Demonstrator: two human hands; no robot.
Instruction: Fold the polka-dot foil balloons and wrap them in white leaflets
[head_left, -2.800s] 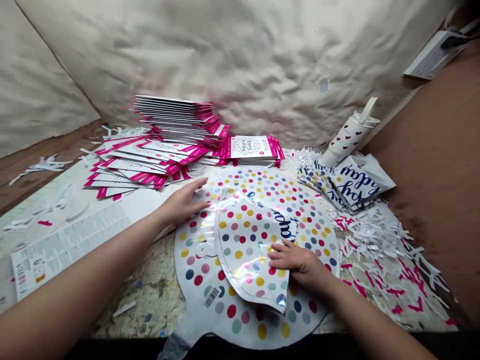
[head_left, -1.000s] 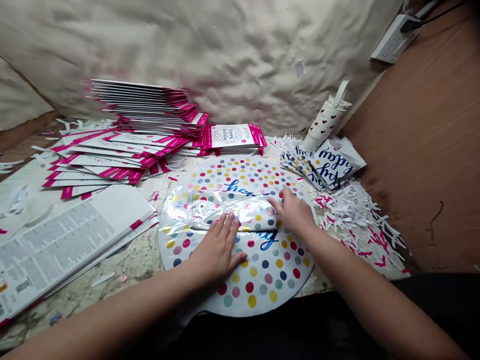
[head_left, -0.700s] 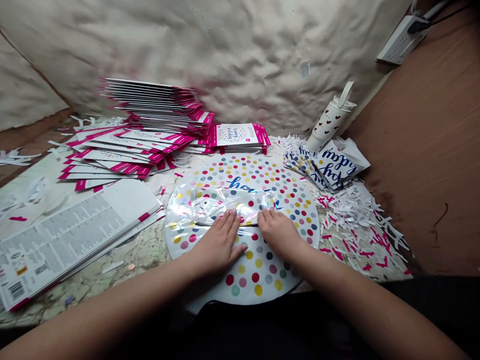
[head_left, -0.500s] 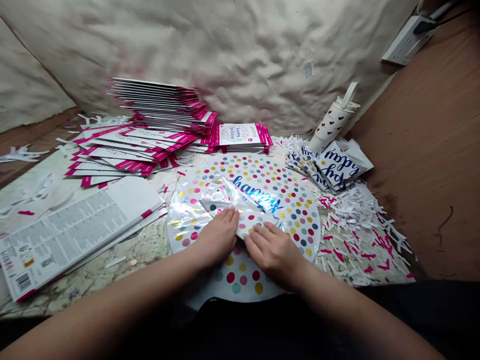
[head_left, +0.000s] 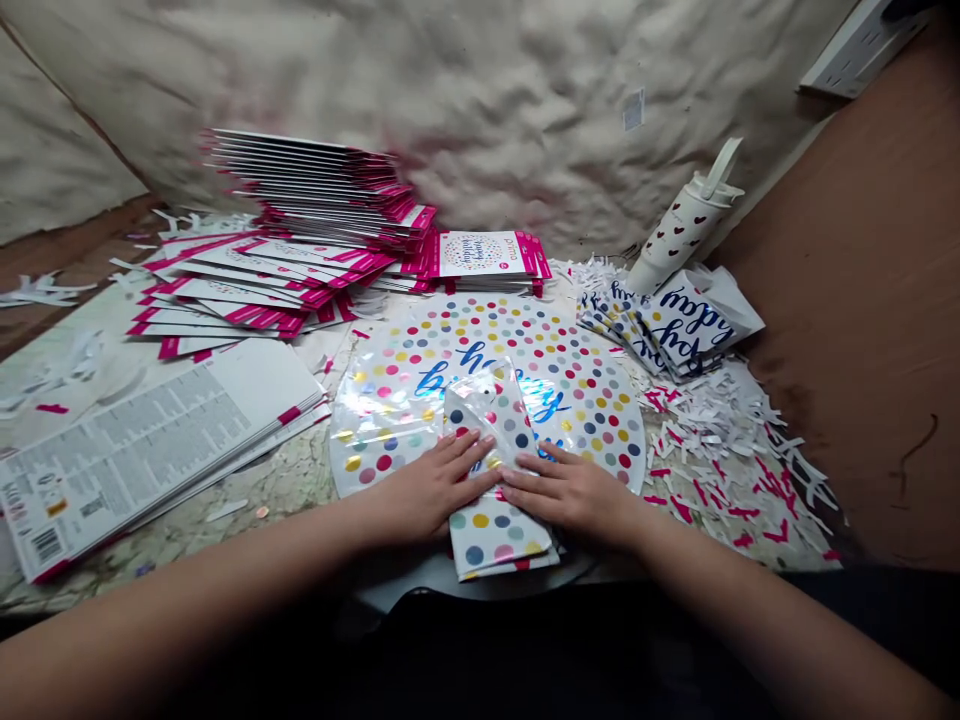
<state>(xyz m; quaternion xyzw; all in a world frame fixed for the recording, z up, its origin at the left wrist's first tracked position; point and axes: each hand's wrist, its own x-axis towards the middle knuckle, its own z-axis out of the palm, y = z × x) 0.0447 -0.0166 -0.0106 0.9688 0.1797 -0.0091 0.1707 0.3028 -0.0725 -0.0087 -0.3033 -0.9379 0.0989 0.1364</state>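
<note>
My left hand (head_left: 433,487) and my right hand (head_left: 574,492) press from either side on a folded polka-dot foil balloon (head_left: 495,535), their fingertips nearly meeting. The fold stands lengthwise towards me, with a glossy flap (head_left: 484,405) rising beyond my fingers. Beneath it lies a round foil balloon (head_left: 577,375) with coloured dots and blue "happy birthday" script, partly hidden by the fold. A clear, shiny stretch (head_left: 375,410) covers its left side. I cannot tell how the fold's layers lie under my hands.
Stacks of magenta-edged card packs (head_left: 315,200) stand at the back left, and printed sheets (head_left: 150,450) lie at the left. On the right are folded script-printed balloons (head_left: 675,325), a heart-print tumbler (head_left: 682,230) and shredded paper scraps (head_left: 720,430). A wood surface (head_left: 847,300) adjoins the table.
The balloon has gone from a wide strip across the disc to a narrower fold running towards me. Both hands have closed in on it, and the view has tilted slightly.
</note>
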